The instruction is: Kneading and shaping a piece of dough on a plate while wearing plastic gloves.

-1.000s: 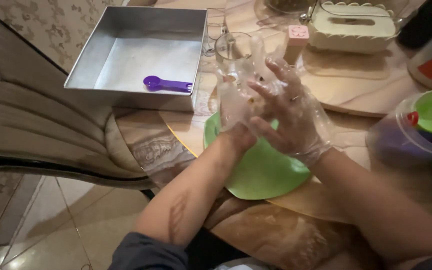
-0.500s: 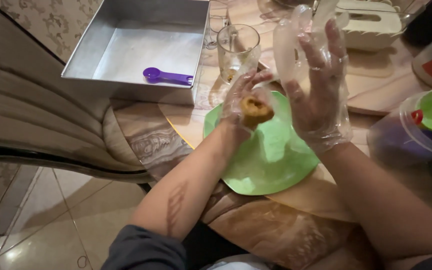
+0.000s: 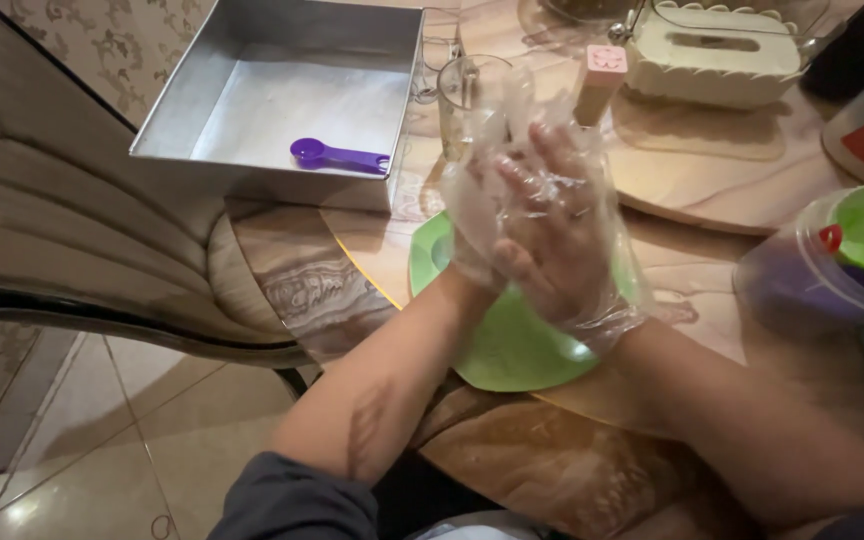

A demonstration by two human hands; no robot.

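Left hand [image 3: 477, 215]: gloved in clear plastic, palm pressed against the right, fingers up toward the glass.
Right hand [image 3: 552, 225]: gloved too, laid flat over the left; whether anything sits between the palms cannot be told.
Long axis of hands: runs away from the body, fingertips toward the table's far side.
Green plate [image 3: 512, 345]: directly under the hands, on the table edge.
Metal tray [image 3: 282, 95]: to the left, purple spoon [image 3: 337, 156] lying inside, handle pointing right.

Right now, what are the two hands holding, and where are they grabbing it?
It cannot be told. The right hand is pressed flat over the left hand, both in clear plastic gloves, above the green plate; anything between the palms is hidden.
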